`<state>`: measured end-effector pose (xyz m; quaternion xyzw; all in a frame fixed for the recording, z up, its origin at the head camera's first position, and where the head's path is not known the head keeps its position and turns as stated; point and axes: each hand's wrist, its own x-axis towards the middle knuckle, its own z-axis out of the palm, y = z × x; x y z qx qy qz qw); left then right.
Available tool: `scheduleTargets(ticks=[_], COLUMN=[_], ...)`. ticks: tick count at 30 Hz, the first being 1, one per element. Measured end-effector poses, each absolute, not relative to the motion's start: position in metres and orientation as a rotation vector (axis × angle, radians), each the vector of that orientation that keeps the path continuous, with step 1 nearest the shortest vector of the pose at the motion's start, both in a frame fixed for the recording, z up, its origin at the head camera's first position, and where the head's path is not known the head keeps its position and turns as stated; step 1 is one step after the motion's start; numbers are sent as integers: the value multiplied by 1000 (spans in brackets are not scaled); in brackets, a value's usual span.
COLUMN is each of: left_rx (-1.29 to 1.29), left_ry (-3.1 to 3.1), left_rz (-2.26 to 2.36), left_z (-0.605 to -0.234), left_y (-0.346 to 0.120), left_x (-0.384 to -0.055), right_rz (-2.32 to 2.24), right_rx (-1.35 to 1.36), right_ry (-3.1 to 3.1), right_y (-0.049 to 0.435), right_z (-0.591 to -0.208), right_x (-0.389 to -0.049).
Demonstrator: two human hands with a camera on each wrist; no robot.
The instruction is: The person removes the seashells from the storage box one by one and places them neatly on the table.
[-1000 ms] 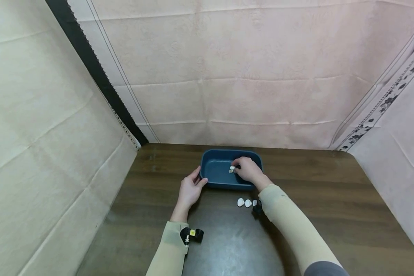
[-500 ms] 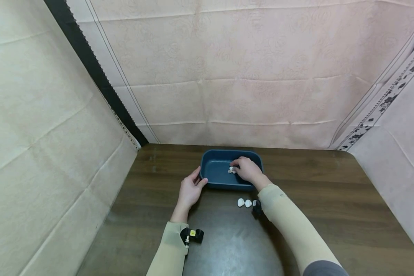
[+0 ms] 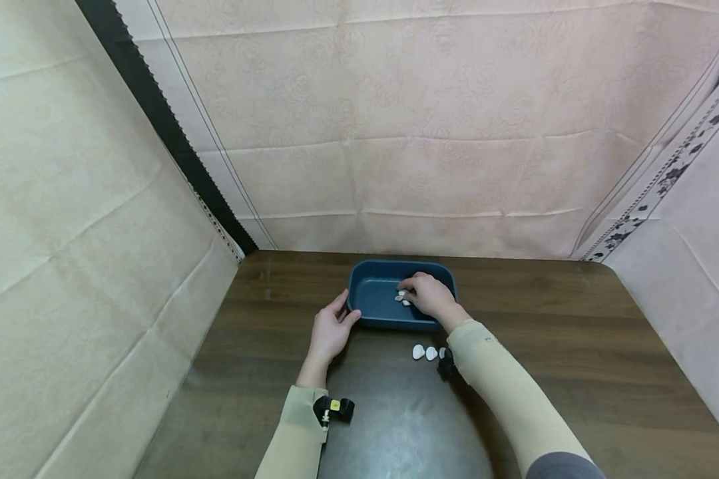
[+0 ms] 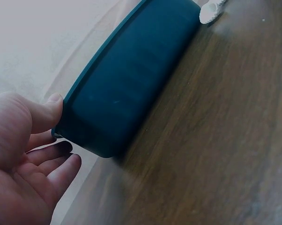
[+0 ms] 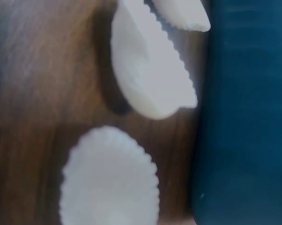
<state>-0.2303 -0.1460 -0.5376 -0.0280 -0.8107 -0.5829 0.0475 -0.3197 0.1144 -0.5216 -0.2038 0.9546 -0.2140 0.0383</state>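
My left hand (image 3: 329, 328) grips the near left corner of a blue rectangular tray (image 3: 389, 324), thumb on the near side and fingers round the left end. In the left wrist view the thumb lies at the tray's rim and the lower fingers curl loosely away from it. My right hand (image 3: 430, 293) reaches down inside the tray, index finger and thumb pinching a small pale seashell (image 3: 402, 293). Another small shell (image 3: 399, 299) lies by its fingertips on the tray floor. The right wrist view does not show the right hand.
White ridged shells (image 3: 418, 351) lie in a short row on the brown wooden table (image 3: 263, 372) before the tray, the rightmost partly behind the right wrist camera (image 3: 447, 362). Pale cloth (image 3: 425, 133) hangs along the table's back edge and sides.
Right fingers shift slightly left within the tray, and the small shells by the fingertips change place a little, another showing under the thumb. The left hand and the tray stay still.
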Motion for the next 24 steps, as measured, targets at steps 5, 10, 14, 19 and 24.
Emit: scheduleTargets(ticks=[5, 10, 14, 19, 24], left_rx=[-81, -73, -76, -71, -63], left_ry=[-2479, -2477, -2474, -2479, -2485], left_rz=[-1780, -1784, -1782, -1778, -1773], left_z=[-537, -538, -538, -537, -537], left_y=[-146, -146, -145, -146, -145], left_x=[-230, -230, -230, -230, -229], right_rz=[-629, -627, -656, -679, -689], right_rx=[-607, -568, -573, -563, -530], right_ry=[2942, 2943, 2935, 2926, 2910], right_y=[113, 112, 112, 113, 112], right_z=[-523, -524, -524, -523, -523], right_x=[-321, -322, -323, -324, -324])
